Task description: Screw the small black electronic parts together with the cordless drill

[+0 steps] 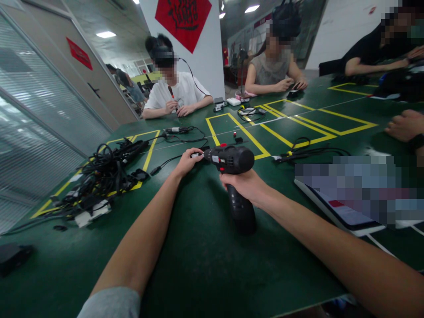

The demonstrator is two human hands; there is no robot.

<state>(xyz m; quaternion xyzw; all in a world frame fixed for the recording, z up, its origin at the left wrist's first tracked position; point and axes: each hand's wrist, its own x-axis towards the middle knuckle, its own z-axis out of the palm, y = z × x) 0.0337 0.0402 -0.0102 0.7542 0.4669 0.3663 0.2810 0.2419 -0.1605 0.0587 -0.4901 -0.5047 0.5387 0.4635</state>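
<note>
My right hand [245, 184] is wrapped round the grip of a black and red cordless drill [232, 176], which stands tilted on the green table [198, 256], its nose pointing left. My left hand [187, 161] is closed in a pinch at the drill's nose, on a small silver bit or chuck tip [196, 155]. A black cable [165, 163] runs along the table just left of that hand.
A tangled heap of black cables and chargers [102, 176] lies at the left. A tablet [344, 212] rests at the right. Yellow tape lines [245, 132] mark the table. Other people sit at the far side and right, with small tools and cables before them.
</note>
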